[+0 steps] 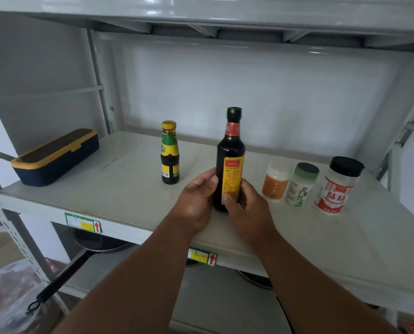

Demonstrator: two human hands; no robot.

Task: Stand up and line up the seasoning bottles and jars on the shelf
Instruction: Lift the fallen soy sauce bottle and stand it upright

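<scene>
Head view: we hold the tall bottle (230,160) upright between both hands, near the front middle of the shelf (119,189). Our left hand (197,201) curls round its lower left side and our right hand (245,208) wraps the lower right, thumb across the yellow label; the hands are close together, clamped on the same bottle. Its long axis runs straight up, cap at the top, and we cannot tell whether its base touches the shelf or hangs just above it.

The row we judge it should join lies to our right: an orange jar (274,182), a green-lid jar (301,185) and a black-lid jar (334,186), all upright, side by side. The right hand is nearer that row. A small bottle (169,153) stands upright to the left and further back, well apart from the jars.

The tall bottle holds dark liquid; the jars hold pale powder or grains. A closed box (56,156) sits at far left.
</scene>
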